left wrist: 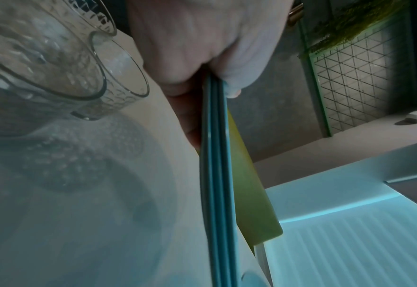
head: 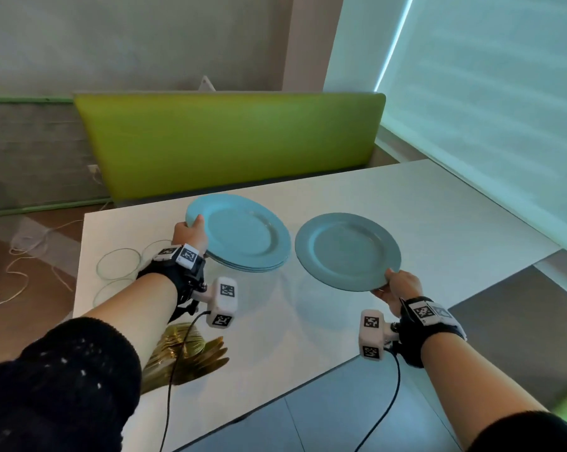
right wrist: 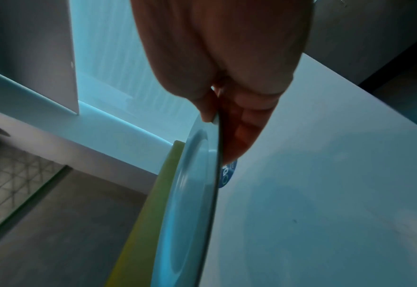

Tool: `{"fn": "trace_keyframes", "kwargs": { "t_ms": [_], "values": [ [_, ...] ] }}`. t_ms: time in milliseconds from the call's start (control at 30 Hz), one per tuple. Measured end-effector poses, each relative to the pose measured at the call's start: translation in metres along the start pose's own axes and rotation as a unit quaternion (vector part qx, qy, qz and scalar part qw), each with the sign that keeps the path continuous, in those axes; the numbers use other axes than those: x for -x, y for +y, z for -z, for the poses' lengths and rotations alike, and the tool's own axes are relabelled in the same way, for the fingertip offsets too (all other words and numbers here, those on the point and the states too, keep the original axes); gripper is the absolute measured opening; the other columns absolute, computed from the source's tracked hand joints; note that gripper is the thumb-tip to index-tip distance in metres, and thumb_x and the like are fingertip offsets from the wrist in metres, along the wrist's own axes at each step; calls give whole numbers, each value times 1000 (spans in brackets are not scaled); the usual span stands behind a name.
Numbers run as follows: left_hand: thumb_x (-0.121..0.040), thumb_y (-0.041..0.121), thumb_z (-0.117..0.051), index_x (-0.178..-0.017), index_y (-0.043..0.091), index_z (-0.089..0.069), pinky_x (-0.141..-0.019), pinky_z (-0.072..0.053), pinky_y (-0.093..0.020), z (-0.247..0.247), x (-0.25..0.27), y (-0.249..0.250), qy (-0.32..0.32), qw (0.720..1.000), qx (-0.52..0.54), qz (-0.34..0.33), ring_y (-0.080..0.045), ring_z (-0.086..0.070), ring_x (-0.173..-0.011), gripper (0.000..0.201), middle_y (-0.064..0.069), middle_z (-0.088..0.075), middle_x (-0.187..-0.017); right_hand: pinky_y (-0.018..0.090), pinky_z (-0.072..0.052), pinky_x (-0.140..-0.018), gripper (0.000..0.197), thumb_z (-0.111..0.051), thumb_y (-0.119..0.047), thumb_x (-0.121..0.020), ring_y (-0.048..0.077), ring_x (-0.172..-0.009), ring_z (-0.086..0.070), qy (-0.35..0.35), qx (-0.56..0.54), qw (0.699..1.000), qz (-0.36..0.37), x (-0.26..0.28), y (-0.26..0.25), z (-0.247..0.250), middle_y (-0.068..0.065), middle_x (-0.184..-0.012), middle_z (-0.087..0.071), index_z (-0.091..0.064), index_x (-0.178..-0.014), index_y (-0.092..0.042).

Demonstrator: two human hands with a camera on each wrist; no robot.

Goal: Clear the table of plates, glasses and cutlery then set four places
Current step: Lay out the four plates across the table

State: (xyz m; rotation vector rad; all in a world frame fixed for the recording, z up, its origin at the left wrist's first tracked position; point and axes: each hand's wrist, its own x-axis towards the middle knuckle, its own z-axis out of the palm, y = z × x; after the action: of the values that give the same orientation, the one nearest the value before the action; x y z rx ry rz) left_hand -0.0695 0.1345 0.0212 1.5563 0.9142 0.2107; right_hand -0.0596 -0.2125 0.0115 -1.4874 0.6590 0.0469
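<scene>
My left hand grips the near-left rim of a stack of three light blue plates, held just above the white table. In the left wrist view the stack's edges run edge-on out from between thumb and fingers of the left hand. My right hand pinches the near rim of a single blue plate, lifted over the table to the right of the stack. The right wrist view shows this plate edge-on, the right hand's thumb on top and fingers beneath.
Three clear glasses stand near the table's left edge, close to my left wrist; two appear in the left wrist view. Gold cutlery lies by the near edge. A green bench runs behind the table. Cables trail on the floor at left.
</scene>
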Motion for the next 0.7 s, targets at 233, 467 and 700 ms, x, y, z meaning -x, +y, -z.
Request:
{"fn": "trace_keyframes", "kwargs": {
  "t_ms": [233, 467, 700],
  "values": [
    [-96, 36, -40, -133, -1, -41, -93, -46, -42, 10, -20, -1, 40, 998, -35, -17, -38, -54, -116, 52, -22, -52, -132, 54, -46, -88, 33, -36, 1, -99, 40, -104, -54, 10, 21, 998, -56, -11, 39, -8, 31, -132, -48, -43, -129, 11],
    [-95, 38, -41, -129, 1, -45, -94, -49, -42, 17, -27, -11, 20, 999, -29, -27, -36, -57, -112, 50, -19, -56, -128, 56, -44, -93, 33, -36, 0, -99, 39, -97, -53, 35, 34, 996, -74, 2, 79, -19, 34, -130, -48, -43, -128, 12],
    [-95, 39, -42, -126, 1, -48, -88, -47, -37, 23, -36, -20, 4, 999, -23, -41, -34, -58, -110, 49, -18, -58, -124, 46, -49, -86, 34, -44, -9, -98, 34, -93, -54, 64, 13, 993, -95, 14, 104, -19, 26, -106, -53, -46, -124, 13]
  ]
}}
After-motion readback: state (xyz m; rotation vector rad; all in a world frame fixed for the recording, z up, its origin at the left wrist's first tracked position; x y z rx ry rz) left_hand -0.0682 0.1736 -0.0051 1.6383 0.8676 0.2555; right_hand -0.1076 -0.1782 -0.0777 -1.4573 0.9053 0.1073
